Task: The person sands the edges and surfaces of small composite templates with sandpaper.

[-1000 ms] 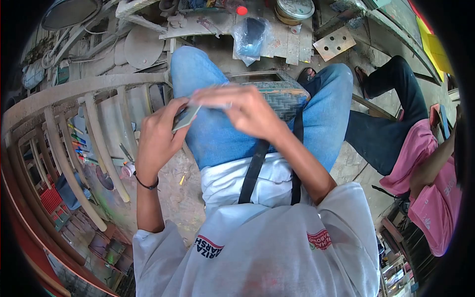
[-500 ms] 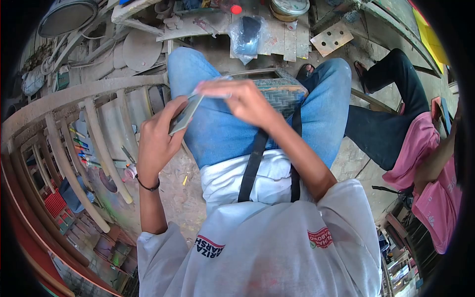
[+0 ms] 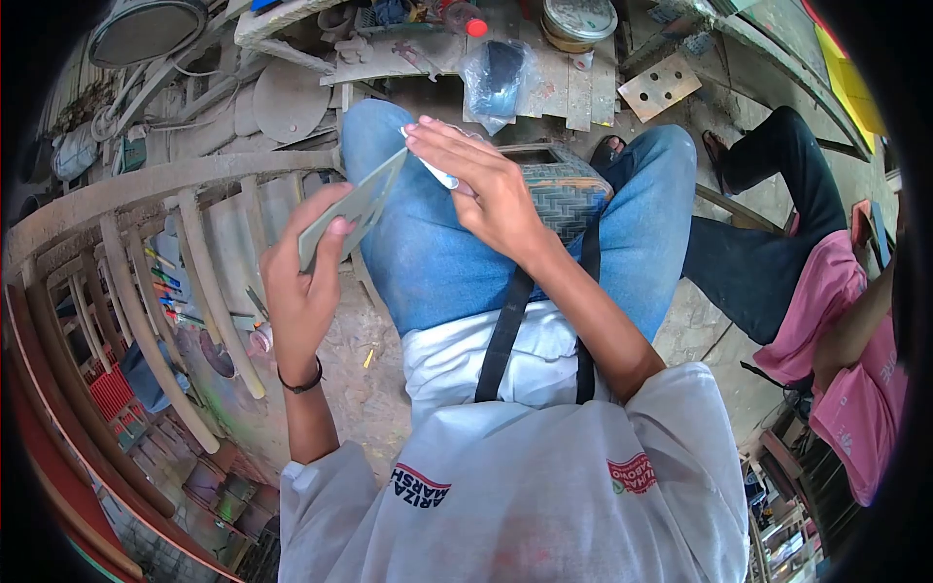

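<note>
Between the thumb and fingers of my left hand (image 3: pixel 309 262) is a flat grey-green panel (image 3: pixel 340 214) with cut-out openings, tilted up over my left knee. My right hand (image 3: pixel 491 189) is closed on a folded white sheet (image 3: pixel 442 175), its fingers stretched over the sheet. The sheet lies close to the panel's upper tip; whether they touch is hard to tell. Blue jeans (image 3: pixel 418 262) show beneath both hands.
A curved wooden railing (image 3: pixel 151 189) stands at the left. Ahead is a low wooden bench (image 3: pixel 549 92) with a plastic bag (image 3: pixel 499 80) and a lidded tub (image 3: pixel 580 19). A co-worker in a pink shirt (image 3: pixel 812 311) sits at the right. A board with holes (image 3: pixel 660 86) lies near the bench.
The panel has turned and shows its cut-outs more clearly. My left hand has moved slightly down and left. My right hand has tilted, and more of the white sheet shows.
</note>
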`<state>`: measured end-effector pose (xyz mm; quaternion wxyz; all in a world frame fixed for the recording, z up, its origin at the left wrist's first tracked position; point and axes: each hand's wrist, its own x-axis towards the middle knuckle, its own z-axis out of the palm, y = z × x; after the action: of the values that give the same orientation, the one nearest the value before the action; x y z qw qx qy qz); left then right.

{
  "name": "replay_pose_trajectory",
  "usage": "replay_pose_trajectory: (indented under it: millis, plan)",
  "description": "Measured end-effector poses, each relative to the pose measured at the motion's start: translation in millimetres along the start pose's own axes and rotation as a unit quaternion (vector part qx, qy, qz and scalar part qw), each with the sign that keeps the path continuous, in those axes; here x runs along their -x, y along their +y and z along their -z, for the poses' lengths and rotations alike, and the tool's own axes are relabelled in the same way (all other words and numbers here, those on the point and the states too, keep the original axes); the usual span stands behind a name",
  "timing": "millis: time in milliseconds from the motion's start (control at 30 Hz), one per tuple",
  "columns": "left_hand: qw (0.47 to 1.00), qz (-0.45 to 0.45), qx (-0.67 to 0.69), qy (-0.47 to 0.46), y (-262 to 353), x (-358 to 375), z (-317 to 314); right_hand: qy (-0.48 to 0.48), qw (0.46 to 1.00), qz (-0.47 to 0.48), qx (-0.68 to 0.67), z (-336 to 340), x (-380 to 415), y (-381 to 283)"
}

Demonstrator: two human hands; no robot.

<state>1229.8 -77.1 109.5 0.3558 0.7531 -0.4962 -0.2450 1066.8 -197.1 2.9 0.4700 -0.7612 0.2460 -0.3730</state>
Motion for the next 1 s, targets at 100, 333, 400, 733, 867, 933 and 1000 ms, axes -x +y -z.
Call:
replay_pose_trajectory:
  millis: [100, 333, 400, 733, 867, 933, 1000]
  plan:
    - [0.997, 0.055, 0.049, 0.022, 5, -4, -6, -0.007, 1.0, 0.026, -0.009, -6, 1, -14]
    - [0.999, 0.028, 0.009, 0.021, -7, -5, -6, 0.017, 0.996, 0.049, -0.07, -17, -7, -8]
    - [0.998, 0.048, 0.038, 0.033, -10, -6, -9, 0.022, 1.0, -0.002, 0.0, -14, -3, 6]
    - [0.998, 0.034, 0.012, 0.047, -9, -9, -6, 0.021, 0.999, 0.015, -0.02, -16, -12, -19]
    - [0.998, 0.062, -0.001, 0.006, -29, -5, 1, 0.031, 0.997, 0.058, -0.026, -21, -16, -64]
    - [0.999, 0.052, -0.01, -0.009, -26, -8, 2, 0.04, 0.986, 0.1, -0.129, -28, -21, -73]
    - [0.999, -0.007, -0.017, 0.041, -15, -10, -5, 0.023, 0.987, 0.111, -0.115, -20, -20, -48]
